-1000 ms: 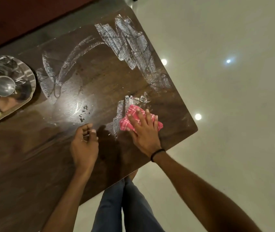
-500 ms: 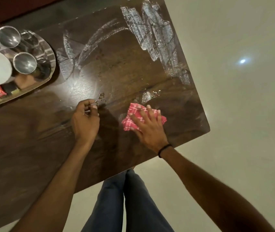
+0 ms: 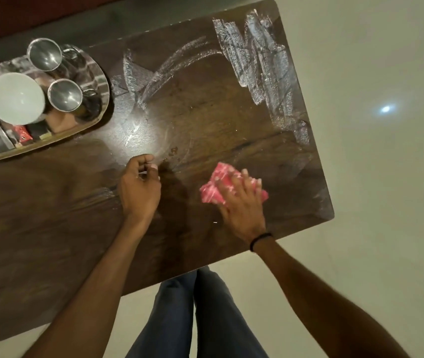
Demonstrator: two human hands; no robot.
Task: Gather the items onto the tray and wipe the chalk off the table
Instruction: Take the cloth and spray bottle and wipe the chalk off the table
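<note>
Chalk (image 3: 260,60) streaks the upper right of the table (image 3: 50,215), thick white bands running down along its right edge, with thinner arcs (image 3: 169,65) smeared toward upper centre. All of it lies above the hands, well apart from them; the wood just around the cloth (image 3: 218,184) looks mostly dark.

At centre right, the right hand (image 3: 242,202) presses flat on the pink checked cloth, fingers spread over it, palm down; the cloth shows past the fingertips on the upper left. It is blurred.

At centre, the left hand (image 3: 140,188) rests on the table, fingers curled loosely inward, holding nothing I can see.

In the upper left, the tray (image 3: 99,73) holds two metal cups (image 3: 44,55) (image 3: 65,95), a white bowl (image 3: 15,98) and a red packet (image 3: 22,133).
</note>
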